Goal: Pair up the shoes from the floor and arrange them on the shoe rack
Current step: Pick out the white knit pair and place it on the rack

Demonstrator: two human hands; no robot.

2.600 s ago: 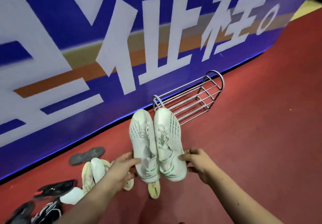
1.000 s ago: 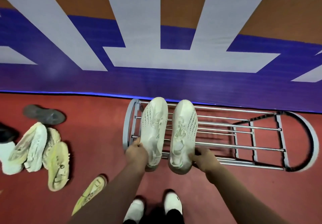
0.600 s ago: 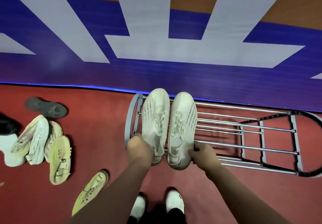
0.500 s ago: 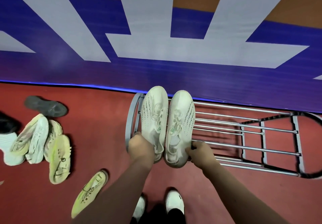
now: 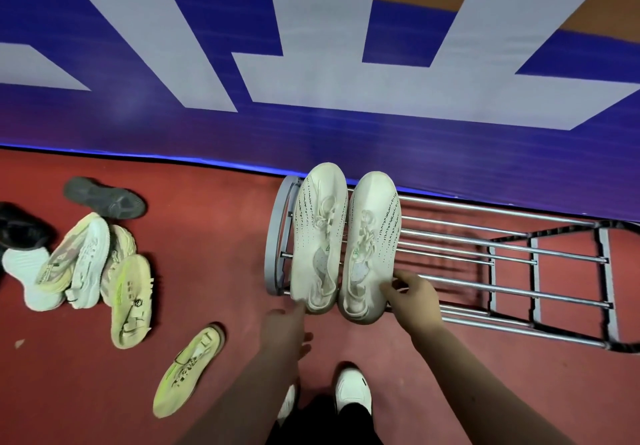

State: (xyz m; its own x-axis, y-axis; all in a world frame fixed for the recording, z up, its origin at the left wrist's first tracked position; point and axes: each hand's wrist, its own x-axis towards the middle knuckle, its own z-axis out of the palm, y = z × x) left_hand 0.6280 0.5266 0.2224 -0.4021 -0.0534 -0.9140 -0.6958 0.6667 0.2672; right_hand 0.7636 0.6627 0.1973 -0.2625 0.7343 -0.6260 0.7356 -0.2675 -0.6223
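Nearest to us, our own white shoe (image 5: 353,392) stands on the red floor (image 5: 214,244), facing the rack.

Just beyond it the left grip (image 5: 285,327) is blurred. As far as we can tell its fingers hang slack and hold nothing, close by the heel of the left off-white perforated lace-up sneaker (image 5: 318,237). The right grip (image 5: 414,297) lies a little farther on. Its loosely bent fingertips rest against the outer heel side of the right off-white perforated sneaker (image 5: 372,237), and we see no clasp around it.

The 2 sneakers lie side by side and touching across the bars at the left end of the grey metal-bar shoe rack (image 5: 270,257). Their heels point at us and their toes at the blue-and-white banner wall (image 5: 311,133). We judge this pair placed.

The next move turns on what lies to our left. A single yellow-green low shoe (image 5: 188,372) sits on the floor, left of the left grip and nearer to us, with its long axis running diagonally from near-left to far-right. The left grip is clearly the closer one.

Farther left is a heap of pale and lime shoes (image 5: 86,264), which probably holds its mate.
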